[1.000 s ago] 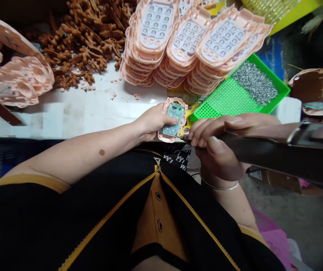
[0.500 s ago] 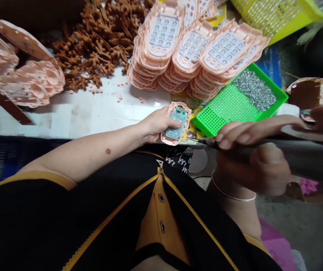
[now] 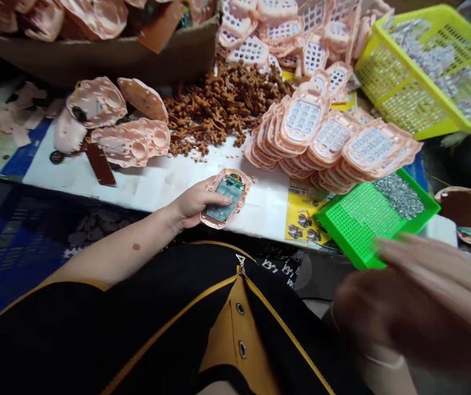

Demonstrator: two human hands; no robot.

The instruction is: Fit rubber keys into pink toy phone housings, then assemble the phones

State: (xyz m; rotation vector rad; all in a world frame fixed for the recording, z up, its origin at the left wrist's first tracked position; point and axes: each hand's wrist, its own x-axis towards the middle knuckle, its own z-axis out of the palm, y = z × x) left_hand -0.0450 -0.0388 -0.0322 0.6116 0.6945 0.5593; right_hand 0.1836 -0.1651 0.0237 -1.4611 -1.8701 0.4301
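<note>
My left hand point(image 3: 194, 201) grips a pink plastic toy-phone shell point(image 3: 242, 202) at the table's front edge. Its thumb lies across the green circuit board point(image 3: 215, 213) inside, and wires show at the board's top end. At the right, my right hand point(image 3: 420, 302) is smeared by motion in front of the near end of a green basket point(image 3: 352, 222). Whether its fingers hold anything is too blurred to make out. Small silver screws point(image 3: 399, 196) lie heaped at the basket's far end.
Beyond the basket rise stacked pink shells with white keypads point(image 3: 305, 118). Brown plastic parts point(image 3: 219, 107) are piled at the back middle. Wired pink shells point(image 3: 130, 144) lie at the left. A yellow basket point(image 3: 391, 90) with clear pieces stands at the back right.
The view has shifted, showing more of the table's back. My right hand, earlier around a dark screwdriver-like tool near the shell, is now farther right and blurred. My left hand keeps the shell.
</note>
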